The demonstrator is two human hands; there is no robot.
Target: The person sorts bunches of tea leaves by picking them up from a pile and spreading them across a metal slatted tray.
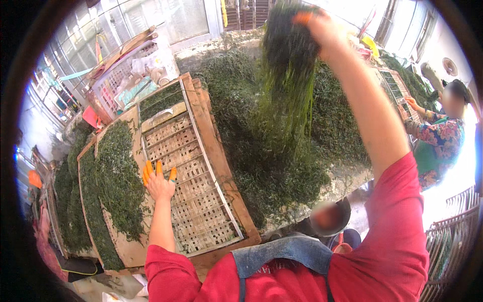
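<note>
My right hand (pixel 317 28), with orange finger covers, is raised high and grips a long clump of dark green seaweed (pixel 288 56). Its strands trail down over a large heap of the same seaweed (pixel 241 94). On the left, my left hand (pixel 160 185) lies spread on the metal-barred frame (pixel 205 158), also in orange finger covers. Beneath the bars is a woven bamboo mat (pixel 188 196). A layer of seaweed (pixel 160 100) fills the frame's far end, beyond a pale crossbar (pixel 164 116). Wooden boards (pixel 215 151) lie under the frame.
Seaweed (pixel 117 177) covers the board left of the frame. Behind it stands a plastic crate (pixel 113 88) with bags. At right, a person (pixel 437 132) works at another frame (pixel 400 88). A round container (pixel 330 219) stands near my apron (pixel 281 251); slatted racks (pixel 449 241) are at lower right.
</note>
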